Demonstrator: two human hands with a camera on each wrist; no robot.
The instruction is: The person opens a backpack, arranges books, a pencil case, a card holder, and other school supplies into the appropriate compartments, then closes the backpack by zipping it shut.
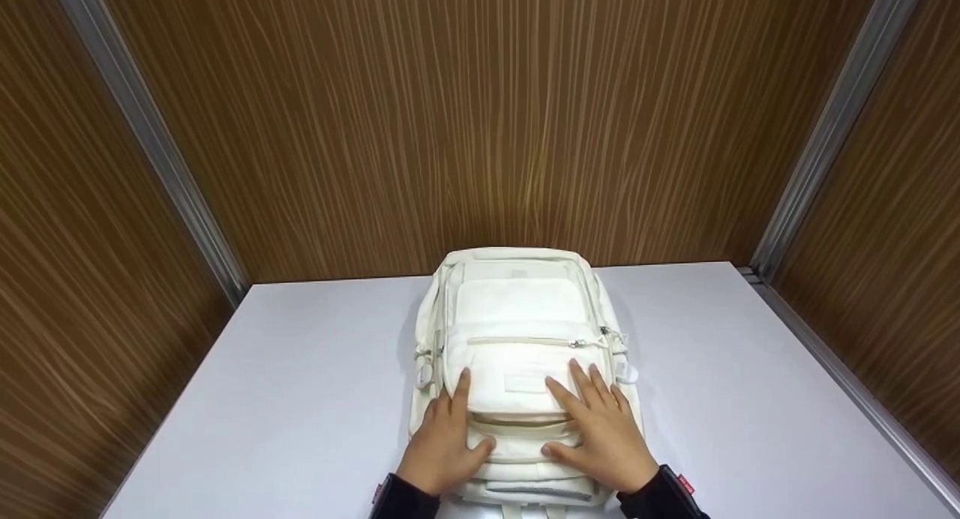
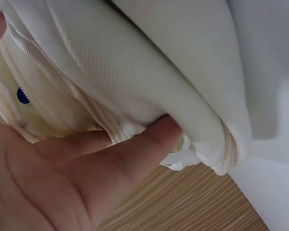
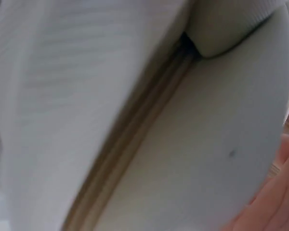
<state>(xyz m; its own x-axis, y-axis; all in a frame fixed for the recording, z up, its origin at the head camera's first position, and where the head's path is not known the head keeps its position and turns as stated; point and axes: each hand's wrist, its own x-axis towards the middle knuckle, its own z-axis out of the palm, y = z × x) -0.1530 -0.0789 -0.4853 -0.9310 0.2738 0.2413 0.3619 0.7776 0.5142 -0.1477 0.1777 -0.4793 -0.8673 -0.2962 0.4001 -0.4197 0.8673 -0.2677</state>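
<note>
A cream-white backpack (image 1: 517, 301) lies front up on the white table, its top toward the back wall. My left hand (image 1: 448, 440) rests along the left side of its lower front pocket, index finger pointing up. My right hand (image 1: 600, 433) lies on the right side of that pocket with its fingers spread. Both thumbs point inward over the folds of the bag's lower part. In the left wrist view, fingers (image 2: 154, 139) touch the bag's cloth beside a zipper. The right wrist view is filled by folded cloth, with part of the right hand (image 3: 274, 197) at the edge.
The white table (image 1: 315, 376) stretches to both sides of the bag. Wood-grain panels (image 1: 495, 121) stand behind and at the sides, joined by metal corner posts (image 1: 150, 129). A zipper pull (image 1: 576, 343) sits on the front pocket, and side straps with buckles hang beside it.
</note>
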